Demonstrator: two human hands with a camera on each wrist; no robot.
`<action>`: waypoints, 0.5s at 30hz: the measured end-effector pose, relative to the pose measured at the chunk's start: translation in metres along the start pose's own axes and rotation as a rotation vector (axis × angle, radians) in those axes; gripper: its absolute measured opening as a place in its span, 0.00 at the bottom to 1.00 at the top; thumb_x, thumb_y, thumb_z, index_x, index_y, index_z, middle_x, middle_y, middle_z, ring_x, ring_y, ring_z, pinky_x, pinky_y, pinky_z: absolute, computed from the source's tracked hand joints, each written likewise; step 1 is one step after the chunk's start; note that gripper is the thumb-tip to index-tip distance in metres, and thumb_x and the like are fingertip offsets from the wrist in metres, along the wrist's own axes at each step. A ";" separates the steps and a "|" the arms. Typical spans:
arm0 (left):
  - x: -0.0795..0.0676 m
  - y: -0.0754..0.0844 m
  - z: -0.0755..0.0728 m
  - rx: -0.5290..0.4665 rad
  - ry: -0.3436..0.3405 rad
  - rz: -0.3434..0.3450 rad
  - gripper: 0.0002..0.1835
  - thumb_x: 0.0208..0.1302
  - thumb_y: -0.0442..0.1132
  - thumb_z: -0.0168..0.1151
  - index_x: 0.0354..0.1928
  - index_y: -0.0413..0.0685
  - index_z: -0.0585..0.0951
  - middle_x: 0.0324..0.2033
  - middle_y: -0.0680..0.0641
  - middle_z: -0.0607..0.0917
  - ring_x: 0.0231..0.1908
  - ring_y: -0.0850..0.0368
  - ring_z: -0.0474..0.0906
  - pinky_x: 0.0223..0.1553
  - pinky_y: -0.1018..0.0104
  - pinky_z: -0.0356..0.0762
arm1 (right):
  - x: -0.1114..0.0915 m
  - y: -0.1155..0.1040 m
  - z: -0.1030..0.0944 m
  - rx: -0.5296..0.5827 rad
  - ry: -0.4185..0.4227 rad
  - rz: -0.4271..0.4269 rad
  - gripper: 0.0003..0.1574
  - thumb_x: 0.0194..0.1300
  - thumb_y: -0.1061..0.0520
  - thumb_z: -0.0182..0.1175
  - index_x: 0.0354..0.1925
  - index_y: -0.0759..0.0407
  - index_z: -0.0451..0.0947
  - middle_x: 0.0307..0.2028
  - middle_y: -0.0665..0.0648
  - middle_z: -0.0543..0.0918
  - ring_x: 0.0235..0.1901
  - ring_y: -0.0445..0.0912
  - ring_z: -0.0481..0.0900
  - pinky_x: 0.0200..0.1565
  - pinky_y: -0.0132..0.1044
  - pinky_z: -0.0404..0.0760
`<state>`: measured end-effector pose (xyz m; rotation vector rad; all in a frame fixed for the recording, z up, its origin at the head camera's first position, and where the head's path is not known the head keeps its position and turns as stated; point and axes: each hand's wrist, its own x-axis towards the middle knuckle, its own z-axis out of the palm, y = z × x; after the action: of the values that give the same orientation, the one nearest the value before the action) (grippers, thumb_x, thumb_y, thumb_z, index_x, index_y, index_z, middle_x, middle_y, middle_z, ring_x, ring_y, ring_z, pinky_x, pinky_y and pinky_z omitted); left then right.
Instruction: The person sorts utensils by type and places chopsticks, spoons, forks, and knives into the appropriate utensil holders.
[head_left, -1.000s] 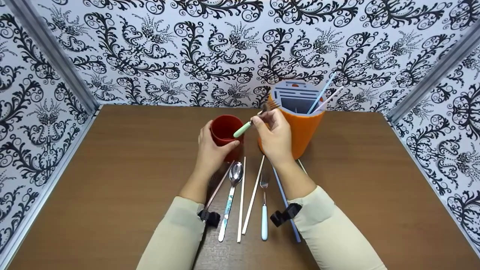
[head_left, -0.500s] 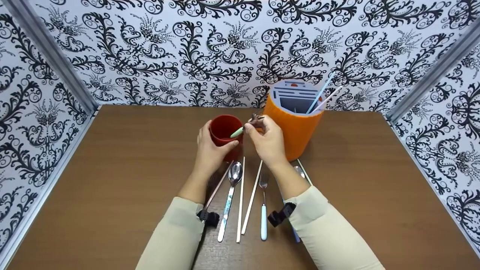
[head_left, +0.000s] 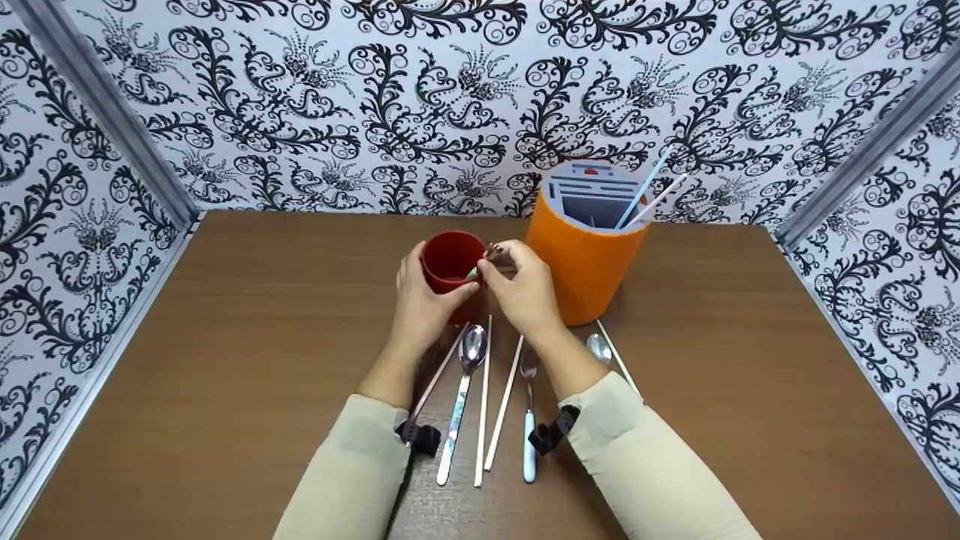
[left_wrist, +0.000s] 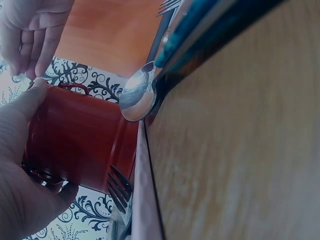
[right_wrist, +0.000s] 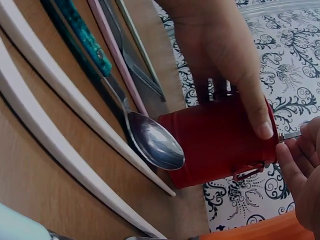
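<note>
My left hand (head_left: 421,304) grips a red metal cup (left_wrist: 82,135) with small side handles, thumb on its near side and fingers round the left. At the cup's right rim, my right hand (head_left: 531,289) pinches a fork (head_left: 493,251) by the neck. Its green handle points down into the cup's mouth; the hand covers most of its head. In front of the cup lie a spoon (head_left: 459,405) with a teal-patterned handle, two pale chopsticks (head_left: 482,427) and a fork with a light blue handle (head_left: 529,450). A pink chopstick (head_left: 436,379) lies beside the left forearm.
An orange utensil holder (head_left: 585,270) with a grey slotted top stands right of the cup. A blue stick (head_left: 646,184) and a pink stick (head_left: 664,196) rise from it. Another spoon (head_left: 598,349) and a pale stick (head_left: 619,356) lie before it. Patterned walls enclose the table.
My right hand has moved left and down from beside the orange holder to the cup's rim, lowering the fork's green handle into the cup. The left hand has kept its grip.
</note>
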<state>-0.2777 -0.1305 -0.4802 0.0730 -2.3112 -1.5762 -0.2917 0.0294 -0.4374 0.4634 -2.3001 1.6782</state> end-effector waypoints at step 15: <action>0.001 -0.002 0.000 -0.005 0.012 0.010 0.54 0.49 0.47 0.83 0.76 0.44 0.64 0.68 0.39 0.73 0.69 0.43 0.64 0.72 0.45 0.66 | -0.003 0.003 0.008 -0.060 -0.038 -0.069 0.05 0.67 0.63 0.67 0.41 0.64 0.84 0.41 0.59 0.86 0.41 0.50 0.87 0.48 0.40 0.89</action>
<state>-0.2786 -0.1308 -0.4817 0.0699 -2.2954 -1.5725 -0.2903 0.0230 -0.4438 0.5598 -2.3256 1.5768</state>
